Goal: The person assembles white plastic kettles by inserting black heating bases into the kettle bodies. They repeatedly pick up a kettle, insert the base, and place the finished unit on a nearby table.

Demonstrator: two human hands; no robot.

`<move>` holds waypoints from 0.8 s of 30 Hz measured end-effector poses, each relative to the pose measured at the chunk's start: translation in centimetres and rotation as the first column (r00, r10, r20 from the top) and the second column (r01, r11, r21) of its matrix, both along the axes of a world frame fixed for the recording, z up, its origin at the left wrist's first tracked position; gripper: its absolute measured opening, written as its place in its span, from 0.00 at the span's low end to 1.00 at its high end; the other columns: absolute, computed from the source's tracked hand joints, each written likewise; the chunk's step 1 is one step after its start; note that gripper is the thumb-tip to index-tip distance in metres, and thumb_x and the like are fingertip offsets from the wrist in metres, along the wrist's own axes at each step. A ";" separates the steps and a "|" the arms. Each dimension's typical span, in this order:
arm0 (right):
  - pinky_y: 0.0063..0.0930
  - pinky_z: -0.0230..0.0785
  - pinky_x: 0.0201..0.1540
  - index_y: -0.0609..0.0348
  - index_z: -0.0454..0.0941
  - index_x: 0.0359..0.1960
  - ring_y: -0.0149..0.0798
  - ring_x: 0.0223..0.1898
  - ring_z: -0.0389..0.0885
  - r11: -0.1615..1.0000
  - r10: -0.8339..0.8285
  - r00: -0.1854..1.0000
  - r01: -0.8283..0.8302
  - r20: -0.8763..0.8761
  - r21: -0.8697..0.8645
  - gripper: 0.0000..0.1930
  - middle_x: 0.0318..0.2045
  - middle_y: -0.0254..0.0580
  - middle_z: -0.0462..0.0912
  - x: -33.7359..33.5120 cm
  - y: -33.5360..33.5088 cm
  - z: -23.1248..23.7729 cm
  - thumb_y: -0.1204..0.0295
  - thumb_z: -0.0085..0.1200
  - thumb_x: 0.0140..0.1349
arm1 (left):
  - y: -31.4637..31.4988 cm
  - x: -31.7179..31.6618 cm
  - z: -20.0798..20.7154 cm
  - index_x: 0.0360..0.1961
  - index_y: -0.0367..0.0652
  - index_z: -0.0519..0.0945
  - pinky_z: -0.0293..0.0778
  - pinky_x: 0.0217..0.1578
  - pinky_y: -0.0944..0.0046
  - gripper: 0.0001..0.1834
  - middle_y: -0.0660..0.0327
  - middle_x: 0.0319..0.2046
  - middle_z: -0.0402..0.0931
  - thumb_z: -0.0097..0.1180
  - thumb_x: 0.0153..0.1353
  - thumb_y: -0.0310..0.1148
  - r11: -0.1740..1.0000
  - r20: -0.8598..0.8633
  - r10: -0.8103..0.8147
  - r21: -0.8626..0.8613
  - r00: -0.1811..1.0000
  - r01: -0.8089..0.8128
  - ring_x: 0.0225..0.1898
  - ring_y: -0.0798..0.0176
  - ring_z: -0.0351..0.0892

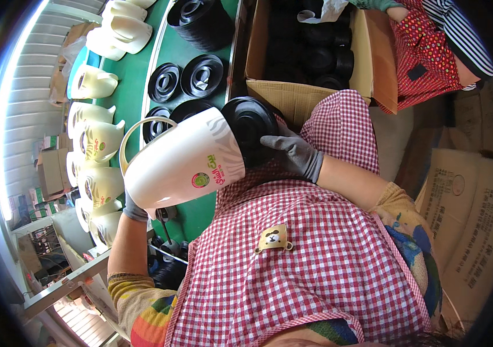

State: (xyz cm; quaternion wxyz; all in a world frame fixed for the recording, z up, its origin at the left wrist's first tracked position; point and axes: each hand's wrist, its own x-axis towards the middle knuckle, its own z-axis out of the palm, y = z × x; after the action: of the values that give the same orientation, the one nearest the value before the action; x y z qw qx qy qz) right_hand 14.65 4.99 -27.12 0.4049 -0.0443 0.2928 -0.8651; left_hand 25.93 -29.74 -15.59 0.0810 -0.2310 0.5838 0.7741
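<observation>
A white thermos jug body (180, 162) with a grey striped band and a small printed mark lies tilted across my front, its cream handle up to the left. My grey-gloved left hand (135, 209) grips its spout end; most of the fingers are hidden behind the jug. At the wide end, my grey-gloved right hand (295, 153) holds a round black plastic base (250, 128) by its edge. The base is against or very close to the jug's rim; whether it is seated I cannot tell.
Several black discs (202, 75) and a tall disc stack (200, 26) rest on the green belt (132, 72). Cream jug bodies (100, 139) line its left side. An open cardboard box (287, 95) of black parts stands beyond my right hand, near another person's gloved hand (376, 4).
</observation>
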 end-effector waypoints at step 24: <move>0.36 0.65 0.63 0.58 0.60 0.65 0.53 0.58 0.70 0.972 -0.230 0.835 0.175 -0.499 -0.155 0.35 0.59 0.56 0.66 0.8 -3.5 -7.3 0.89 0.52 0.54 | 5.5 -7.9 9.3 0.58 0.35 0.72 0.77 0.50 0.55 0.20 0.51 0.50 0.78 0.44 0.68 0.31 0.720 0.059 -0.336 -0.628 0.940 0.296 0.50 0.55 0.79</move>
State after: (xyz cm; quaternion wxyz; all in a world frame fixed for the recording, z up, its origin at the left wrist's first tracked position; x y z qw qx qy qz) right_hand 15.48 1.46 -34.43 0.2155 -0.2629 0.3482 -0.8736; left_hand 18.04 -24.25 -6.26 0.1128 -0.1184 0.8409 0.5159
